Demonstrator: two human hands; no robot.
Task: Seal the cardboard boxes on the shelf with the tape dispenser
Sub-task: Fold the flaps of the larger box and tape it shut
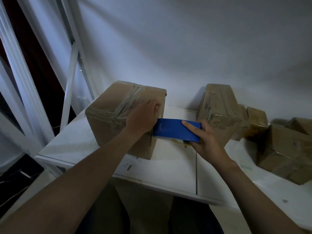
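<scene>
A large cardboard box [111, 114] with tape strips across its top stands on the white shelf [168, 168]. My left hand [143, 119] lies on the box's top right edge, fingers bent over that edge. The blue tape dispenser [175, 130] is held against the box's right side. My right hand [202, 137] grips the dispenser from its right end, index finger stretched along its top. A bit of yellow shows under the dispenser.
A second cardboard box [219, 112] stands at the back right by the wall. Several smaller boxes [285, 149] are piled at the far right. White shelf uprights [70, 81] rise on the left, and the shelf's front edge runs below my arms.
</scene>
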